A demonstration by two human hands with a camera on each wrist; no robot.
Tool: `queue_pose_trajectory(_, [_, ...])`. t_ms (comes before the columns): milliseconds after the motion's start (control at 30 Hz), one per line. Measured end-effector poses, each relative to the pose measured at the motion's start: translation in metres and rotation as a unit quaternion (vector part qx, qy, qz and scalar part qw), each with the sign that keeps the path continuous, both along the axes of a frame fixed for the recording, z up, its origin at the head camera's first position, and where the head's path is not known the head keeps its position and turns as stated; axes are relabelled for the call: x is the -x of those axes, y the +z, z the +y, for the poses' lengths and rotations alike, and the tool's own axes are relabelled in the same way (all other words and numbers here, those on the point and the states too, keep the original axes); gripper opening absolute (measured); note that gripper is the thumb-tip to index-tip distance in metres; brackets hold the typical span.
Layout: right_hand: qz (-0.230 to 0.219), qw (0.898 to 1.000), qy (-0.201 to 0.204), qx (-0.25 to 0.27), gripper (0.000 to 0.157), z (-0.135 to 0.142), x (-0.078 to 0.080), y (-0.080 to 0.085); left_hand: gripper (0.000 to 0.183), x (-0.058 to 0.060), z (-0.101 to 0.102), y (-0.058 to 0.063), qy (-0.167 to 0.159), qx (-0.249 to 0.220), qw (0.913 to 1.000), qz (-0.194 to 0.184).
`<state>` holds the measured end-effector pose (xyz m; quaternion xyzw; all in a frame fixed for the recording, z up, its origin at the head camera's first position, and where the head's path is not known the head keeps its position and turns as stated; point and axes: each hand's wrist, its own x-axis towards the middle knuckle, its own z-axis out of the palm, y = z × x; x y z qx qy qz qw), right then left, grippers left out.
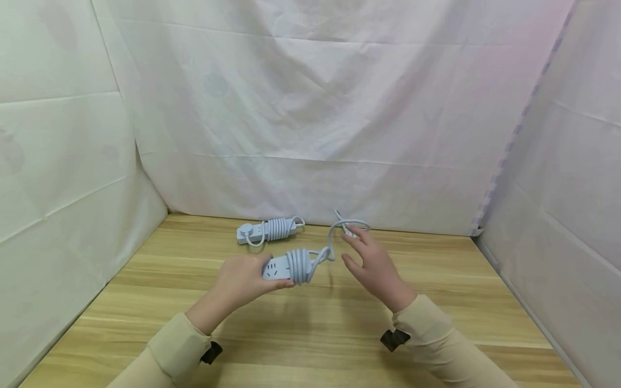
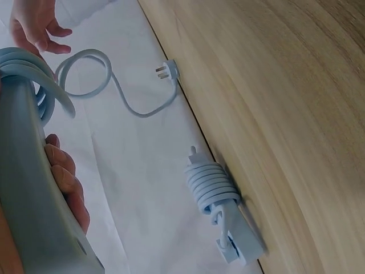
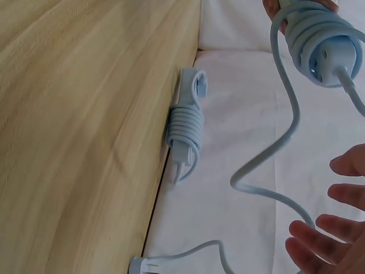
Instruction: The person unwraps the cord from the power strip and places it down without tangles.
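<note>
My left hand grips one end of a white power strip held above the table, thumb along its near side. Several turns of its cord are wound around the strip's other end. From there a loose length of cord runs out in bends to a plug lying on the table towards the back. My right hand hovers beside this loose cord, fingers spread and slightly bent, pinching nothing. In the right wrist view its fingertips overlap the cord.
A second power strip, its cord wound around it, lies at the back of the wooden table. White cloth hangs behind the table and on both sides.
</note>
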<state>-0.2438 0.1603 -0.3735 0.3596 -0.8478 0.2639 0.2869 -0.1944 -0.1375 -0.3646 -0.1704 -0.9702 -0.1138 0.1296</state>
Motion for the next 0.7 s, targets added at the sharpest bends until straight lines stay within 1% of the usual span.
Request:
queue_pose_trajectory(100, [-0.002,1.000,0.019,-0.007,0.046,-0.005,-0.002,-0.002,0.063,-0.001,0.001,0.002,-0.004,-0.004,1.0000,0.003])
queue_pose_trajectory(233, [-0.017,0.998,0.054,-0.016,0.045,-0.012,-0.004,-0.004,0.062,-0.002,0.003,0.004,-0.008,-0.014,0.9999,0.006])
queue_pose_trajectory(333, [-0.025,0.996,0.078,-0.020,0.041,-0.018,-0.006,-0.005,0.062,-0.002,0.005,0.005,-0.010,-0.022,0.9997,0.006])
queue_pose_trajectory(400, [-0.028,0.996,0.086,-0.026,0.042,-0.022,-0.007,-0.005,0.062,-0.003,0.006,0.005,-0.014,-0.027,0.9995,0.008])
queue_pose_trajectory(533, [-0.046,0.994,0.092,-0.044,0.047,-0.029,-0.010,-0.007,0.062,-0.005,0.009,0.007,-0.026,-0.035,0.9988,0.021])
queue_pose_trajectory(700, [-0.094,0.988,0.108,-0.054,0.054,-0.037,-0.014,-0.009,0.062,-0.008,0.013,0.009,-0.046,-0.027,0.9973,0.050])
